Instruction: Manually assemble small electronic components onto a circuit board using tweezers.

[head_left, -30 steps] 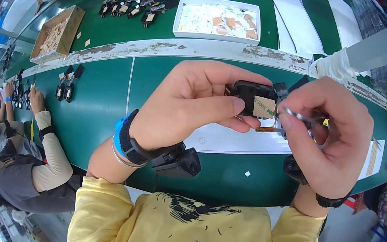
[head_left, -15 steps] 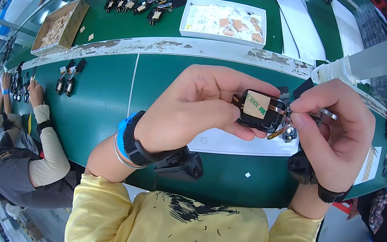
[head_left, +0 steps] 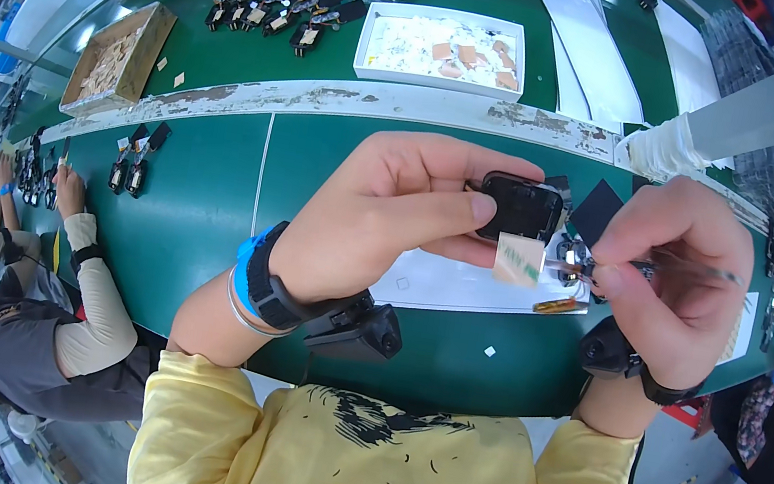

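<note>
My left hand (head_left: 402,209) grips a black plastic housing (head_left: 520,208) with rounded corners, thumb on its face and fingers behind. Just below the housing's lower edge is a tan adhesive pad (head_left: 519,260) with green print, slightly blurred; what it is fixed to is hidden. At the right, thumb and forefinger of my right hand (head_left: 675,278) pinch small wired parts (head_left: 569,253) with a shiny round metal piece. A black square flap (head_left: 596,212) rises beside those fingertips. Through the right hand shows a thin shiny strip (head_left: 707,269), too blurred to name. An amber ribbon piece (head_left: 555,306) hangs below.
White paper (head_left: 441,286) lies under my hands on the green table (head_left: 193,252). Beyond a worn white ledge (head_left: 329,96) stand a white tray (head_left: 364,66) of scraps, a cardboard box (head_left: 149,52) and several black assemblies (head_left: 306,37). A co-worker (head_left: 38,339) sits at left.
The tan pad has shifted from the housing's face to below its lower edge, baring the dark housing. My right hand has moved slightly right and down with the wired parts.
</note>
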A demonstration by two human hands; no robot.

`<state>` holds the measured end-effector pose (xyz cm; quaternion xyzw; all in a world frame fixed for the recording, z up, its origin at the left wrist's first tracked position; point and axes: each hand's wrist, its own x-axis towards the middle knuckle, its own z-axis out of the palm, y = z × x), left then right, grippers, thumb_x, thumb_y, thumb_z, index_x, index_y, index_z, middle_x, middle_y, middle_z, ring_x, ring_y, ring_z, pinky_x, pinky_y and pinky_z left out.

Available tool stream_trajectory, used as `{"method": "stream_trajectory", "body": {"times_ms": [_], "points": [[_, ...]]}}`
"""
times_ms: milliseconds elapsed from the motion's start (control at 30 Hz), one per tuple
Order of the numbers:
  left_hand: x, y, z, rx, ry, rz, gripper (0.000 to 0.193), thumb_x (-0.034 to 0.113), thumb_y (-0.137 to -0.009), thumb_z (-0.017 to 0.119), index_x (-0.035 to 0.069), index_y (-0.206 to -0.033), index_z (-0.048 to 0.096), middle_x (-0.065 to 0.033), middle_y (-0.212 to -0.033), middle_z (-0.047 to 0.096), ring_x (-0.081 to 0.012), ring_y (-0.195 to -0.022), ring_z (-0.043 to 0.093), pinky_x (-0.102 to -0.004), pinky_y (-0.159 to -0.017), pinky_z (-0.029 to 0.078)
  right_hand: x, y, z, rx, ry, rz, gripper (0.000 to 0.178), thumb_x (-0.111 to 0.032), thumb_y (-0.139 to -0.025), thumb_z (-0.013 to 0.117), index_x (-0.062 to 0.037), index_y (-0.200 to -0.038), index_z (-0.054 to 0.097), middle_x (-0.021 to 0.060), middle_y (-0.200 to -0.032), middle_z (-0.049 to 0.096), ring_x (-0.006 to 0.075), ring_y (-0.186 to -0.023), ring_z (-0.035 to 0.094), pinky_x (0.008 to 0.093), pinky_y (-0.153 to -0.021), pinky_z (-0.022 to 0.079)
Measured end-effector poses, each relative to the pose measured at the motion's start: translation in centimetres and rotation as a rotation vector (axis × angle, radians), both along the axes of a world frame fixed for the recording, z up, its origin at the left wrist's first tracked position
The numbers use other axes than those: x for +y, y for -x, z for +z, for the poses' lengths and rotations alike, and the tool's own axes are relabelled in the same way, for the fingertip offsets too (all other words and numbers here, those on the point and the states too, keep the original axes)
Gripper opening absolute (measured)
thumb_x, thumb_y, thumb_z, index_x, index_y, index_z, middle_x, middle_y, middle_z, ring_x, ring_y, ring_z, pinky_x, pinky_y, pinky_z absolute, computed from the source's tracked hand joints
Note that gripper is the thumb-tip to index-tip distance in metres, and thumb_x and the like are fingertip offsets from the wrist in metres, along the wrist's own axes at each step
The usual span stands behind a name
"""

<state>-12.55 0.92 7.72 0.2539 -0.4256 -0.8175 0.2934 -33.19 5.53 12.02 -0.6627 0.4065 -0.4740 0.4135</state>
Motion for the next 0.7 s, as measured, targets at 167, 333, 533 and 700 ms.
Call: {"method": "stream_trajectory", "body": {"times_ms": [167, 333, 533, 700], "points": [[0.4, -0.3, 0.7, 0.001, 0.0, 0.0, 0.035, 0.005, -0.087, 0.049, -0.004, -0.121, 0.049, -0.0117, -0.101, 0.062, -0.0171, -0.091, 0.062, -0.0274, -0.079, 0.052, -0.2, -0.7, -0.6, 0.102, -0.022, -0.107, 0.013, 0.005, -0.063, 0.062, 0.0009, -0.075, 0.058, 0.0056, -0.073, 0.057, 0.01, -0.063, 0.051, 0.0195, -0.056, 0.037], [0.5, -0.2, 0.7, 0.02, 0.002, 0.015, 0.034, 0.002, -0.086, 0.052, -0.005, -0.119, 0.05, -0.0118, -0.1, 0.062, -0.0168, -0.09, 0.062, -0.0271, -0.078, 0.052, -0.2, -0.6, -0.5, 0.244, 0.032, -0.137, 0.011, 0.005, -0.065, 0.061, 0.0002, -0.075, 0.059, 0.0034, -0.071, 0.057, 0.0086, -0.06, 0.051, 0.0185, -0.053, 0.036], [0.6, -0.1, 0.5, 0.02, 0.085, 0.061, 0.032, -0.002, -0.083, 0.056, -0.005, -0.115, 0.051, -0.0116, -0.098, 0.062, -0.0155, -0.088, 0.062, -0.026, -0.074, 0.053, 0.0, -1.8, -0.2, 0.297, 0.153, -0.185, 0.014, 0.009, -0.063, 0.057, -0.0001, -0.074, 0.058, 0.0027, -0.065, 0.056, 0.0072, -0.051, 0.051, 0.018, -0.043, 0.035], [0.5, 0.0, 0.3, 0.018, 0.134, 0.098, 0.031, -0.002, -0.084, 0.055, -0.005, -0.114, 0.052, -0.0106, -0.098, 0.062, -0.0145, -0.088, 0.062, -0.0254, -0.074, 0.052, 0.1, -2.5, -0.3, 0.293, 0.218, -0.233, 0.014, 0.008, -0.06, 0.057, -0.0003, -0.071, 0.06, 0.0036, -0.065, 0.056, 0.0081, -0.053, 0.05, 0.0179, -0.043, 0.032]]}}
